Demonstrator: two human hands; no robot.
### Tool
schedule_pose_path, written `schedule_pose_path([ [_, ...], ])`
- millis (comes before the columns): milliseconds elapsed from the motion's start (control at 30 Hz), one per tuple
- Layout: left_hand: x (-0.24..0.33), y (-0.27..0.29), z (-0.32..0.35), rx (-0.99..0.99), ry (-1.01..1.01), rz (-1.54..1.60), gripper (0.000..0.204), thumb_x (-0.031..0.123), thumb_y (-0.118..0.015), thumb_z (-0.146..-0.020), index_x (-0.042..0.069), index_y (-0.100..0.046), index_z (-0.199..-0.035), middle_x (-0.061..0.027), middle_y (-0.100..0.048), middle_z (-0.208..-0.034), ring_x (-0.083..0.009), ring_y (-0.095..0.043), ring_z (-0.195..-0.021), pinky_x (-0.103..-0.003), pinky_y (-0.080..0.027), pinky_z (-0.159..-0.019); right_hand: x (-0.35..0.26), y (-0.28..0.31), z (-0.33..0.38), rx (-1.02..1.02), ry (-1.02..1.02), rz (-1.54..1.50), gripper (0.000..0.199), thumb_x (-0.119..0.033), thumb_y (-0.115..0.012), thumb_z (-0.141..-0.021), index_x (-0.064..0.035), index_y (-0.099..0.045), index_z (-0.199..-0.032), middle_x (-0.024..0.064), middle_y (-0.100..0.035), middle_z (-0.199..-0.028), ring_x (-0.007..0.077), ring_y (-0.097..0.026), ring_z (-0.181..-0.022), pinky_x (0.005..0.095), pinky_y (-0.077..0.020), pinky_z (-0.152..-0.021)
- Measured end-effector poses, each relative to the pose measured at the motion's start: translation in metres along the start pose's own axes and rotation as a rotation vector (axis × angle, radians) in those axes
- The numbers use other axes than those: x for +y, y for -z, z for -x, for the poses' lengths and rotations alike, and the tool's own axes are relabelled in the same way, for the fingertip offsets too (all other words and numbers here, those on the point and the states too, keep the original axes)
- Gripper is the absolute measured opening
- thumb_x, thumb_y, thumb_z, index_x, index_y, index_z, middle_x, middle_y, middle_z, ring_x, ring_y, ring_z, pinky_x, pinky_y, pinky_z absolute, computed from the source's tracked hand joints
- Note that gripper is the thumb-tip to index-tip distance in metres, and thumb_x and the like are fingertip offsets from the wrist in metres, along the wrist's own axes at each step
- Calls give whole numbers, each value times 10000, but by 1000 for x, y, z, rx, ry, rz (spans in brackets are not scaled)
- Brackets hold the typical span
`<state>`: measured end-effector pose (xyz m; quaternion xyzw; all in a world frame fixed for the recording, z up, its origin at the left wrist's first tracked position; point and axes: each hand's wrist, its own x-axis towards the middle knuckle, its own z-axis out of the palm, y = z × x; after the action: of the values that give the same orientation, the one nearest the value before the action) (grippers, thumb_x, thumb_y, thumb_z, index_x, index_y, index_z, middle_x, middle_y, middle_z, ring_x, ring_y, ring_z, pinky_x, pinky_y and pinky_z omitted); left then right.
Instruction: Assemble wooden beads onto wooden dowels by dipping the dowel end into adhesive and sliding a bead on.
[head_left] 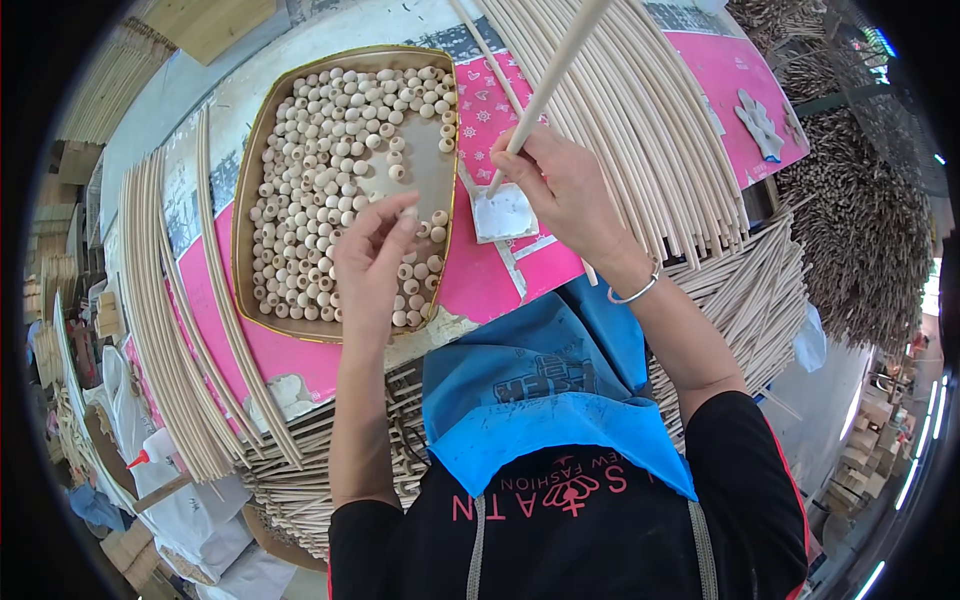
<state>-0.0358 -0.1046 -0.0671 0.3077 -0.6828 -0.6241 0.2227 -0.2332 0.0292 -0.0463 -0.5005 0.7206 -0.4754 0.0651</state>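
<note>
My right hand (565,195) grips a long pale wooden rod (555,70) that slants up to the top edge, its lower tip resting on a small white glue pad (505,215). My left hand (375,260) hovers over the lower right part of a shallow gold-rimmed tray (245,170) filled with several round wooden beads (330,150). Its thumb and fingers are pinched together at the fingertips near the beads; whether a bead sits between them I cannot tell.
A pink patterned table cover (740,75) lies under everything. A thick fan of bare rods (650,120) lies to the right, another bundle of rods (170,330) to the left. Stacked rods (740,290) sit below the table edge. A glue bottle (160,450) stands at lower left.
</note>
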Motion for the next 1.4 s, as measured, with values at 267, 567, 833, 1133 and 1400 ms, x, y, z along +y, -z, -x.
schedule_pose_path([
  [267, 2, -8, 12, 56, 86, 232, 285, 112, -678, -960, 4, -642, -1222, -12, -658, -958, -59, -585, -811, -214, -482, -729, 1, -3, -3, -65, -83, -108, 165, -176, -625, -978, -12, -613, -966, 114, -638, -812, 244, -644, -694, 348, -515, -637],
  [567, 10, -26, 1, -39, 48, 336, 277, 110, -680, -956, -1, -653, -1209, -62, -710, -1034, -106, -661, -949, -249, -519, -856, -6, 50, -8, 174, -140, -424, 187, -152, -573, -1032, 24, -632, -1056, 65, -672, -853, 105, -670, -756, 239, -568, -683],
  [833, 20, -54, -3, -68, 32, 430, 295, 46, -683, -939, 1, -662, -1229, -28, -689, -987, -67, -617, -877, -217, -503, -778, -24, 67, -2, 199, -44, -507, 250, -215, -508, -1066, 8, -619, -1082, 111, -711, -933, 166, -722, -813, 270, -599, -736],
  [1133, 24, -50, -1, -98, 92, 445, 260, 83, -666, -963, -25, -660, -1199, -85, -703, -1046, -121, -664, -960, -262, -540, -883, -21, 57, 7, 120, 10, -568, 233, -190, -502, -1063, 11, -606, -1118, 129, -702, -995, 176, -709, -917, 287, -600, -795],
  [1400, 24, -50, 0, -116, 133, 470, 257, 79, -658, -967, -32, -663, -1199, -87, -711, -1031, -123, -675, -937, -256, -547, -870, -18, 57, 13, 91, 1, -572, 218, -169, -500, -1062, 14, -603, -1122, 134, -692, -1031, 178, -700, -952, 289, -595, -821],
])
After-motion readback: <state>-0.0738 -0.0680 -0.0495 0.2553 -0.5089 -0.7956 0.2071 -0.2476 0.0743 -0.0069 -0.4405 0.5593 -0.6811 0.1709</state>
